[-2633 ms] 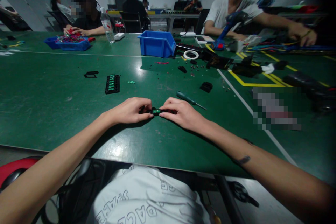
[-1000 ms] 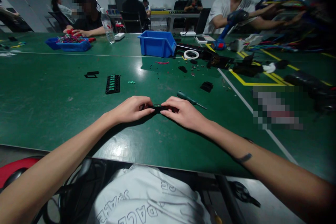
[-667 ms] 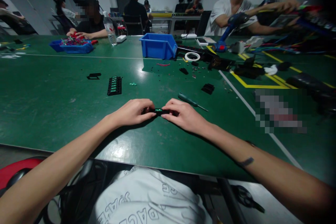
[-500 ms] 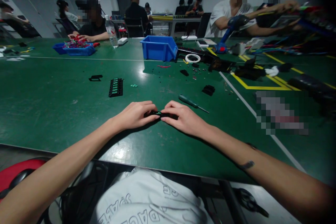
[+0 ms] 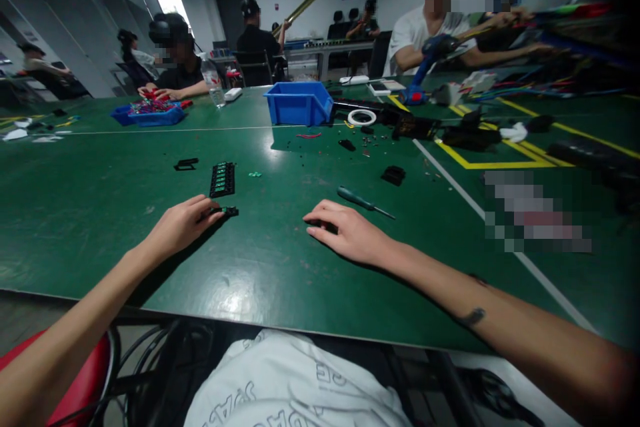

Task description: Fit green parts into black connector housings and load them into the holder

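Note:
My left hand (image 5: 184,221) pinches a small black plastic piece with a green insert (image 5: 230,211), which pokes out past the fingertips. Just beyond it lies a row of similar black pieces with green inserts (image 5: 223,179), set side by side. My right hand (image 5: 343,228) rests on the green table, fingers curved and thumb apart, with only a dark gap seen between them. Nearest to that hand is a green-handled screwdriver (image 5: 365,201). Small green bits (image 5: 255,175) lie right of the row, and thin black frames (image 5: 187,164) lie behind it to the left.
A blue bin (image 5: 299,107) stands at the back middle, with a white ring (image 5: 361,117) to its right. Black parts (image 5: 393,175) lie right of the screwdriver. A blue drill (image 5: 425,73) and a water bottle (image 5: 214,85) stand farther off. Co-workers sit across the table.
My left hand has moved left, away from my right hand, carrying the black piece towards the row. The right hand stays nearly in place, its fingers now off the piece. The view has tilted slightly up.

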The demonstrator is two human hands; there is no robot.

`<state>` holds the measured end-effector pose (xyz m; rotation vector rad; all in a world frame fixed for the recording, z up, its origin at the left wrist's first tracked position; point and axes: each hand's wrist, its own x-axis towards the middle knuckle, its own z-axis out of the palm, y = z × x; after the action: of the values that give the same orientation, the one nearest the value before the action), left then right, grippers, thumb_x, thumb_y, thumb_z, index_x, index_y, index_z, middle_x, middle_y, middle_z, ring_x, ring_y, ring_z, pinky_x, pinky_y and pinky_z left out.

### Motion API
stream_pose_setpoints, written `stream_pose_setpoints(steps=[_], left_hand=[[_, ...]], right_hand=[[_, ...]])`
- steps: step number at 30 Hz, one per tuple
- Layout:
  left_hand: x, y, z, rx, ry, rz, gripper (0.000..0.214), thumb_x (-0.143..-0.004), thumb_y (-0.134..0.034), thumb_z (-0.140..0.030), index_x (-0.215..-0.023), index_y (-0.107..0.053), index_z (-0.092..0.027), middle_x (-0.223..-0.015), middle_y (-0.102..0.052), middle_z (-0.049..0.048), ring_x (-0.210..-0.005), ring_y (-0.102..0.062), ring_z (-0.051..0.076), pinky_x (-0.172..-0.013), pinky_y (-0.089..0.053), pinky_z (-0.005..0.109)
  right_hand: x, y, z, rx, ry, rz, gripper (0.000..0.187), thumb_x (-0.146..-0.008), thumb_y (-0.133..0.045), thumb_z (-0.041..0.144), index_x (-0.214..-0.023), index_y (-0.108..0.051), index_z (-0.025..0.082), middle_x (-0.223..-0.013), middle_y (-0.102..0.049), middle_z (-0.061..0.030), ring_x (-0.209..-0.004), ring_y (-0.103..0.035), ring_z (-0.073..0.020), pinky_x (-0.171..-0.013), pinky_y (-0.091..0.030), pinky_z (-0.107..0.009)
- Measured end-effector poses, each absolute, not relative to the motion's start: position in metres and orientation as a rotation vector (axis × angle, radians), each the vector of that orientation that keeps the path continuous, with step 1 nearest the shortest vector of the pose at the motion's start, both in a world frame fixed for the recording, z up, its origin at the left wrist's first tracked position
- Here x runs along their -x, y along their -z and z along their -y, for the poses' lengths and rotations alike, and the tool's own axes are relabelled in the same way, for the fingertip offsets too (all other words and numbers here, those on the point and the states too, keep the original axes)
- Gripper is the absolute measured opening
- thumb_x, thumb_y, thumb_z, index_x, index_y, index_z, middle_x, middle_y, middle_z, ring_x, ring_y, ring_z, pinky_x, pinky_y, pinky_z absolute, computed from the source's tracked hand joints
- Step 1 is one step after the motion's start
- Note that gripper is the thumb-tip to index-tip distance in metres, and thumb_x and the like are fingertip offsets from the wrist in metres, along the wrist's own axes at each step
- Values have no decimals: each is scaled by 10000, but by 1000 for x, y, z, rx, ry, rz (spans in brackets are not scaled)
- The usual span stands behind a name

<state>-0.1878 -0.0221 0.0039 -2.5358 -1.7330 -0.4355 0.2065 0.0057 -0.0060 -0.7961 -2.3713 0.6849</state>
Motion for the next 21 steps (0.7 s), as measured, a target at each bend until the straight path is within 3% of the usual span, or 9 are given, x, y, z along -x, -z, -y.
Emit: stream_pose_setpoints(steps=[21], left_hand=[[202, 2, -10, 2280, 485, 1875, 351, -979, -520, -553, -1015, -613, -217, -930, -668, 53, -732, -589, 178, -631, -390, 252]], right_hand=[[-208, 6, -8, 791, -729, 2356, 219, -978, -613, 257, -1152, -721, 179, -1061, -657, -87, -857, -656, -163, -810, -538, -316]])
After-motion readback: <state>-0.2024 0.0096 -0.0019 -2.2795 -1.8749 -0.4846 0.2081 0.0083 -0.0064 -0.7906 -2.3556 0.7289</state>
